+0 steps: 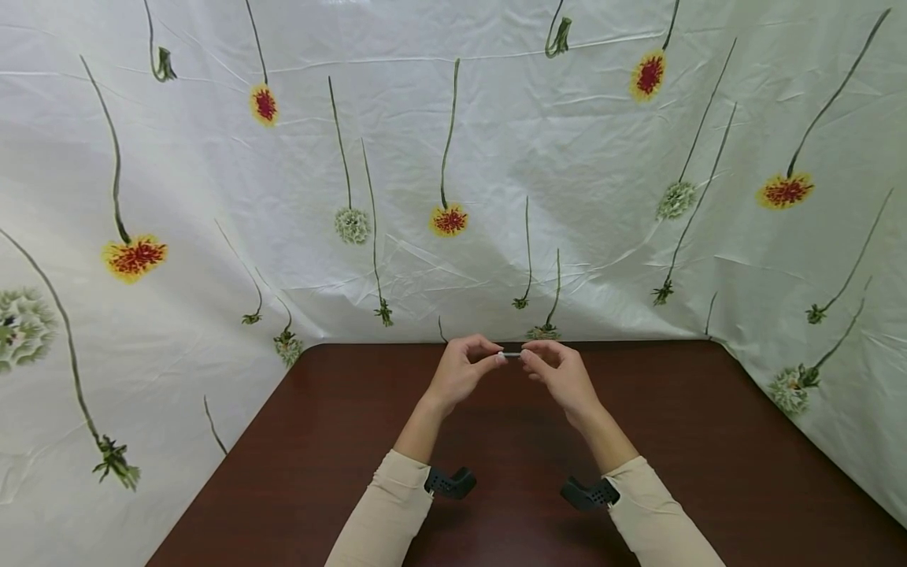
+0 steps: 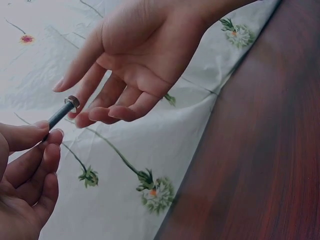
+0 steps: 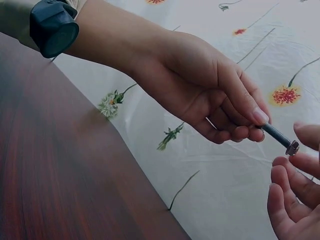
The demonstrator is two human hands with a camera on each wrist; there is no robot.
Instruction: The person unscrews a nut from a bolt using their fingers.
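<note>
Over the far part of the table, my left hand (image 1: 457,376) pinches a metal bolt (image 2: 61,113) between thumb and fingertips. The bolt's threaded shank points toward my right hand (image 1: 567,382). A wider hex-shaped end (image 3: 292,148) faces that hand; whether it is a head or a nut I cannot tell. In the right wrist view, the right thumb and fingers stand apart on either side of this end, without a pinch on it. The right index fingertip is very close to it, and contact is unclear. The left fingers hide the bolt's other end.
A dark reddish-brown table (image 1: 340,472) lies below both hands. White cloth (image 1: 581,142) printed with flowers hangs behind and at both sides. Black bands (image 1: 451,483) with camera mounts sit on both wrists, over beige sleeves (image 1: 386,512).
</note>
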